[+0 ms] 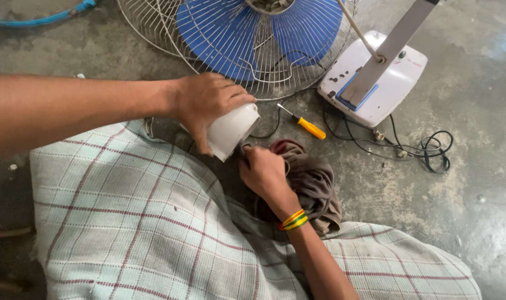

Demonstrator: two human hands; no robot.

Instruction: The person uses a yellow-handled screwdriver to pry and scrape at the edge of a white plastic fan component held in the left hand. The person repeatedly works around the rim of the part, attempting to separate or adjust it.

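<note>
Left hand is clamped over the top of a white plastic motor housing held above the checked cloth, near the fan's wire guard, while right hand, fingers curled together, touches the housing's open lower end, beside a brown rag and a yellow-handled screwdriver.

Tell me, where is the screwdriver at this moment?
In the head view, the screwdriver with the yellow handle lies on the floor right of centre, between the fan's wire guard and the brown cloth, beside the white fan base.
</note>
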